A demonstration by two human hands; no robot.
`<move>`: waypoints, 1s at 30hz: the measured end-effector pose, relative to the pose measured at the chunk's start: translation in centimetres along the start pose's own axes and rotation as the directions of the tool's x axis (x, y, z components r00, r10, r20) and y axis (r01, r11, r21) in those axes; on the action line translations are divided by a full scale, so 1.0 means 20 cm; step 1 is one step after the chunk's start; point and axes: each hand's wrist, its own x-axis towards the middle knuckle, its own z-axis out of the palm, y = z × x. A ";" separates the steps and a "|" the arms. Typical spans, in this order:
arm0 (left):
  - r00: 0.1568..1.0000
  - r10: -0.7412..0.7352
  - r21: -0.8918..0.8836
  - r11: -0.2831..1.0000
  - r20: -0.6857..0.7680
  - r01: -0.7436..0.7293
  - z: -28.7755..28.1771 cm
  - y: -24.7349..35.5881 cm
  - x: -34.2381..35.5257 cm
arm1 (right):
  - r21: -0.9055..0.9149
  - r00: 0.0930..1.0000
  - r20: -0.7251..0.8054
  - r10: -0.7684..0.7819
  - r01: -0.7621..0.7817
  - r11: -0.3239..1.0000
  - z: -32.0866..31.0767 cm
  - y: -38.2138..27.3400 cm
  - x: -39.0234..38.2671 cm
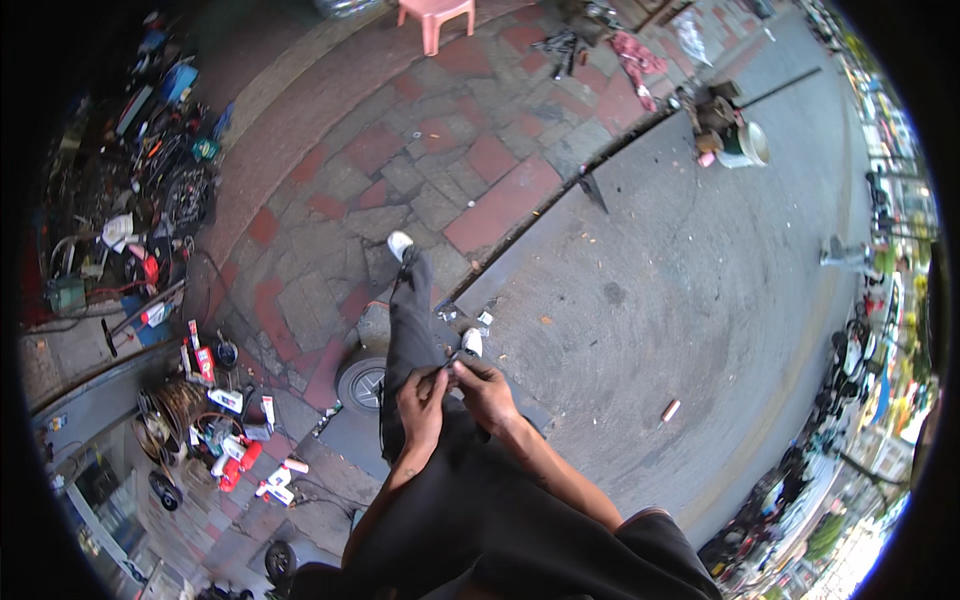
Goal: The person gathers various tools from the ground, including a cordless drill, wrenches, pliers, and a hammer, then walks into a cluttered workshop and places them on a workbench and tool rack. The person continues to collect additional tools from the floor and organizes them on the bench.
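Both hands meet in front of my lap, fingertips almost touching. My left hand [424, 405] is closed, thumb pressed to its fingers. My right hand [484, 392] is closed too, pinching at the same spot. Between them is something small and dark, too small to name. Below the hands show my dark trousers [408, 318] and white shoes [400, 243]. A small wheel with a grey hub [362, 384] stands just left of my leg.
Bottles and boxes in red and white [232, 462] crowd the lower left, near a coil [170, 418]. Tools and parts [160, 190] pile up at the far left. A pink stool [437, 18] stands at the top. A white bucket [752, 146] sits on the road, upper right.
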 end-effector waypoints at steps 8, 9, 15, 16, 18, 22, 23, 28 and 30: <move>0.988 -0.148 0.106 0.984 0.036 0.144 -0.07 0.62 0.95 | -0.166 0.998 -0.013 0.055 -0.056 0.985 0.82 -0.61 0.65; 0.985 -0.162 0.059 0.985 0.052 0.159 -0.10 0.73 1.01 | -0.185 0.993 -0.064 0.100 -0.110 0.977 0.95 -0.65 0.70; 0.995 -0.035 0.111 0.993 -0.092 0.045 -0.39 1.18 1.34 | -0.199 0.966 0.205 0.156 -0.115 0.973 1.54 -0.79 0.99; 0.994 -0.083 0.052 0.995 -0.073 0.087 -0.45 1.23 1.40 | -0.258 0.955 0.268 0.124 -0.053 0.965 1.61 -0.80 1.05; 0.987 0.026 0.143 0.990 -0.156 -0.003 -0.53 1.33 1.52 | -0.313 0.970 0.207 0.128 -0.059 0.948 1.78 -0.82 1.20; 0.962 0.131 0.184 0.979 -0.241 -0.088 -0.68 1.48 1.79 | -0.355 0.963 0.202 0.179 -0.098 0.930 2.08 -0.84 1.53; 0.948 0.166 0.175 0.977 -0.270 -0.121 -0.73 1.52 1.88 | -0.391 0.957 0.194 0.214 -0.124 0.912 2.16 -0.84 1.61; 0.907 0.106 0.082 0.993 -0.408 -0.080 -0.95 1.76 2.35 | -0.480 0.923 0.223 0.315 -0.177 0.859 2.63 -0.87 2.07; 0.877 0.121 0.088 0.992 -0.465 -0.090 -1.05 1.88 2.54 | -0.497 0.899 0.254 0.357 -0.195 0.845 2.84 -0.90 2.27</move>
